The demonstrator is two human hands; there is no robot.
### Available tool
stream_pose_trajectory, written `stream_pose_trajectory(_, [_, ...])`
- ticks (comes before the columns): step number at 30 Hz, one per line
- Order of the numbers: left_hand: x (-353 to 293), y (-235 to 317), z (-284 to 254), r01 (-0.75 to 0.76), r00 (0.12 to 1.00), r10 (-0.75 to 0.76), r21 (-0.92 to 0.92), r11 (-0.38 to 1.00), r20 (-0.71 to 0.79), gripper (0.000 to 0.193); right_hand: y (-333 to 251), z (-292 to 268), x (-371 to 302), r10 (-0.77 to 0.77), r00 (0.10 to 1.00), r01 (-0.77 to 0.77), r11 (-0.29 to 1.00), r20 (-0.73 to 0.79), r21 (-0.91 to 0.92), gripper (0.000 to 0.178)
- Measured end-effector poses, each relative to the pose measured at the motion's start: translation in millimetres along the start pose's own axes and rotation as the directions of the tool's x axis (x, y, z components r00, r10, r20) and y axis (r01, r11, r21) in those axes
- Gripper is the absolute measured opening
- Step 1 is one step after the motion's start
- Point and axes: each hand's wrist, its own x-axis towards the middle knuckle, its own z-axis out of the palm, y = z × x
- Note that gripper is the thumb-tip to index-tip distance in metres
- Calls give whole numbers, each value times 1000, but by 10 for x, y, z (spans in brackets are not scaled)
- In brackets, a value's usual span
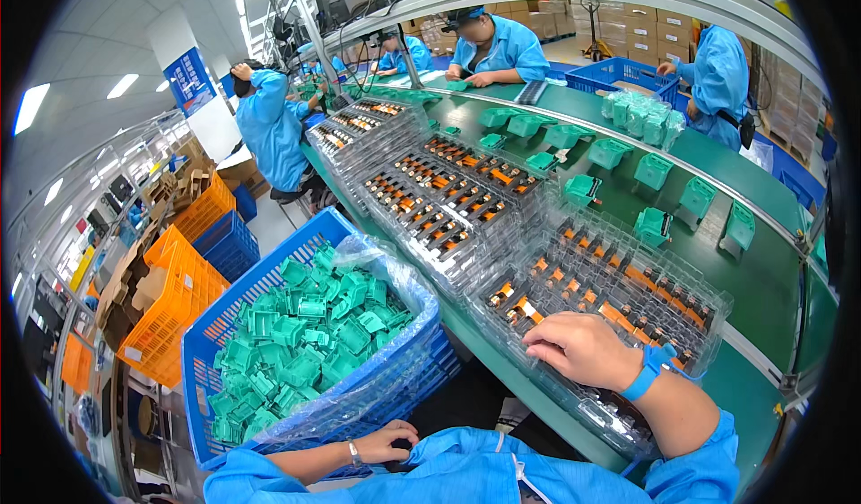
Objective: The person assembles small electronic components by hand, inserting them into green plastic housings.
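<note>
My right hand [578, 347], with a blue wrist strap [653, 371], reaches over the nearest clear plastic tray [717, 311]. Its fingers are bent and close together, pointing down at the tray pockets; whatever they grip, if anything, is hidden. Rows of small orange-and-black parts [619, 320] lie in this tray, several of them just beyond my fingers. My left hand [387, 441] rests low by my lap, fingers curled in and apparently holding nothing. Beside it stands a blue crate [208, 325] lined with clear film and heaped with green plastic housings [305, 334].
More stacked clear trays [448, 190] of similar parts run along the green bench. On the conveyor [583, 154] sit green housings [653, 170] and a bagged bundle [644, 118]. Co-workers in blue [507, 51] work across and farther along. Orange crates [175, 307] stand at left.
</note>
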Motion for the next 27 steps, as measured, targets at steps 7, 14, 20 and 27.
stream_pose_trajectory(7, [350, -100, 121, 444, 893, -402, 254, 859, -201, 76, -42, -7, -23, 9, 1000, -9, 1000, -18, 3, 12])
stream_pose_trajectory(14, [-425, 545, -454, 544, 839, -534, -141, 827, 106, 72, 7, -5, 3, 17, 999, -17, 1000, -45, 6, 12])
stream_pose_trajectory(20, [-586, 659, -453, 147, 973, -188, -988, 55, 134, 76, 70, 40, 17, 14, 1000, -14, 999, -14, 39, 11])
stream_pose_trajectory(27, [-249, 339, -161, 118, 979, -179, -988, 104, 98, 73, 119, 70, -17, 34, 999, -33, 999, -19, 29, 11])
